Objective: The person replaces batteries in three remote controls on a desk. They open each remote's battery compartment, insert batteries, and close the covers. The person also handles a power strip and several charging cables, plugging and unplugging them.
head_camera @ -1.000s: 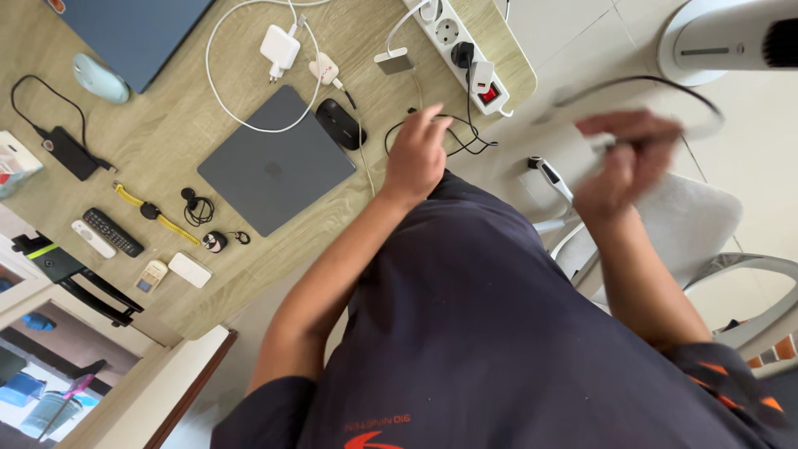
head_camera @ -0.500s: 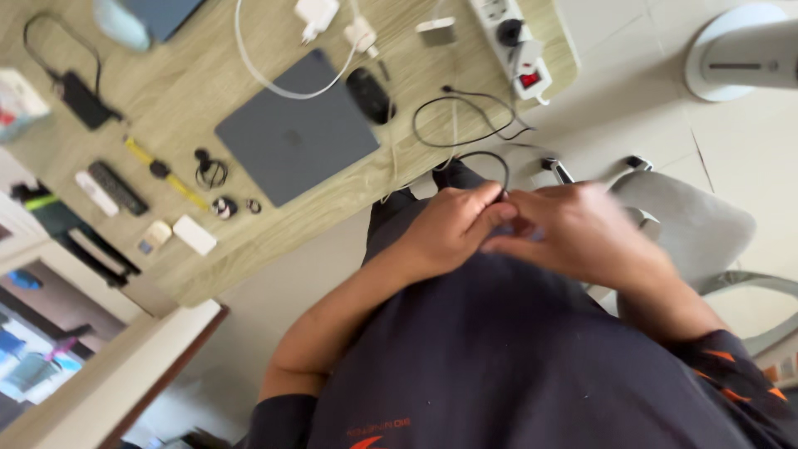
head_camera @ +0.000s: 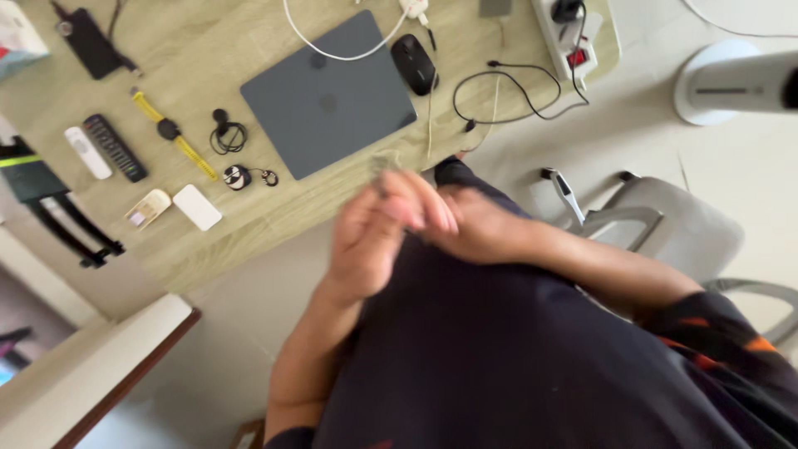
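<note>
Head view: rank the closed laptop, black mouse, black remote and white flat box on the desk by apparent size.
1. closed laptop, by far the largest.
2. black remote, long and narrow.
3. black mouse and white flat box look about alike; I cannot rank them.

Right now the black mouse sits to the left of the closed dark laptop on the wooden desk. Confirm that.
Not quite. In the head view the black mouse lies to the right of the closed dark laptop, near its upper right corner, not to its left. Both do rest on the wooden desk, and the laptop is closed.
</note>
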